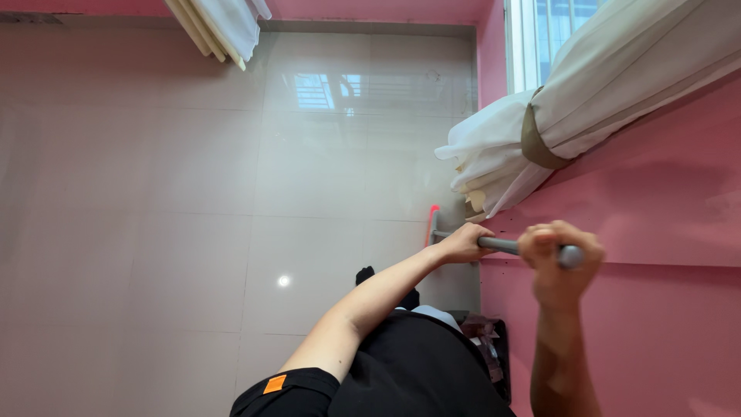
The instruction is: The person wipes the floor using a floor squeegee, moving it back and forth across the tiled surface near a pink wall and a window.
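While both fists close round the grey handle (505,246), left hand (463,243) lower, right hand (557,259) near its top end, the red broom head (432,224), somewhat blurred, seems to touch the tiled floor (193,193) beside the tied curtain (556,116)

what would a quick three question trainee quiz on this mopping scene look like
1. True or false: both hands grip the grey handle.
2. Which hand sits at the handle's top end? A) left hand B) right hand
3. Fill in: the white curtain is tied with a ____ band.

Key: 1 true; 2 B; 3 brown. The red-edged mop head rests on the glossy tiled floor, close to the pink wall.
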